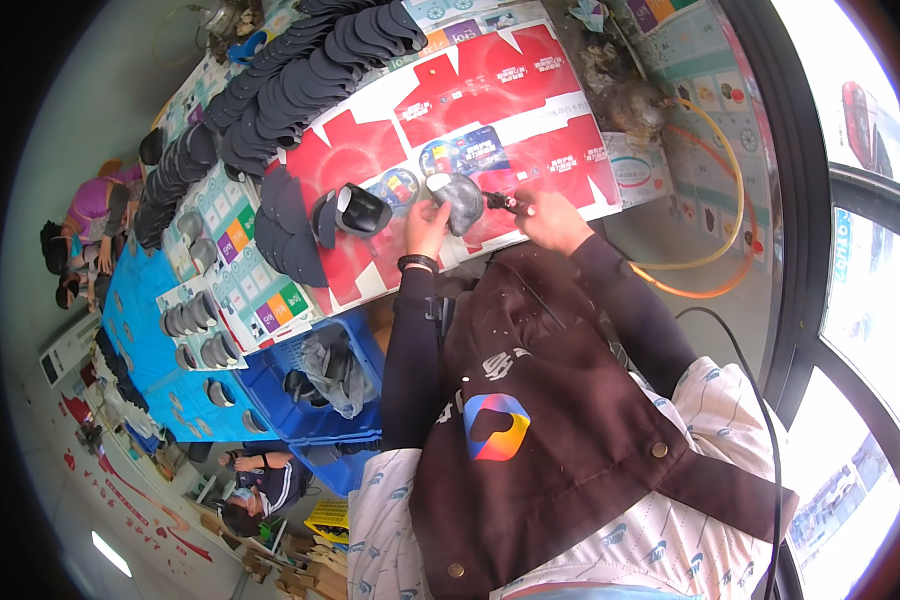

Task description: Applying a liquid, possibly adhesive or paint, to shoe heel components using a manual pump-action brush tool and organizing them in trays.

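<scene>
My left hand grips the edge of a grey, rounded, cup-shaped piece, holding it just above the table. Closed around a short dark tool, my right hand brings its tip up against the piece's right side; the tool's exact kind is unclear. To the left of my left hand, a glossy black cup-shaped piece lies on the red printed sheet. Beside it are flat dark curved flaps, overlapping each other. A round printed disc sits behind my left hand.
Long overlapping rows of dark curved pieces cover the table's far left. A blue crate with bagged black pieces stands below the table edge. Yellow and orange hoses loop at the right. Other people work at the left.
</scene>
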A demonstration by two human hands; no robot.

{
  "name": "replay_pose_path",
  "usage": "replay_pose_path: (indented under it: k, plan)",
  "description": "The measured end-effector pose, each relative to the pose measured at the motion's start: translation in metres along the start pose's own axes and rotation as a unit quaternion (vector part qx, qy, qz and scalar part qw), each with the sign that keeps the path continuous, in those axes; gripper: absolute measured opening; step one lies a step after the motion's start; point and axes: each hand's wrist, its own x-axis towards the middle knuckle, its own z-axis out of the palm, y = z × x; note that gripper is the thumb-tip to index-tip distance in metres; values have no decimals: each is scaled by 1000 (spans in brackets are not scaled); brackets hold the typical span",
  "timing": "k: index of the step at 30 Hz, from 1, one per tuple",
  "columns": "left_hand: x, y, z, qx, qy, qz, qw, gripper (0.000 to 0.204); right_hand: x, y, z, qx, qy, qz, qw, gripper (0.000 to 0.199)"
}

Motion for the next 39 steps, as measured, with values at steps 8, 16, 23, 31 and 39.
replay_pose_path:
  k: [8, 16, 23, 31, 39]
  plan:
    - [16, -18, 2, 82, 29, 24, 996, 41, 0, 6, 9, 202, -79, 3, 976, 38]
    - [36, -54, -33, 18, 21, -41, 999, 34, 18, -30, 0, 127, -78, -60, 987, 34]
    - [0, -24, -77, -126, 52, -110, 985, 41, 44, -26, 21, 96, -47, -27, 994, 35]
    - [-20, -36, -111, -187, 118, -115, 969, 33, 57, -30, 27, 91, -49, -46, 994, 35]
    - [-22, -46, -114, -210, 119, -115, 964, 34, 58, -31, 26, 63, -114, -70, 989, 39]
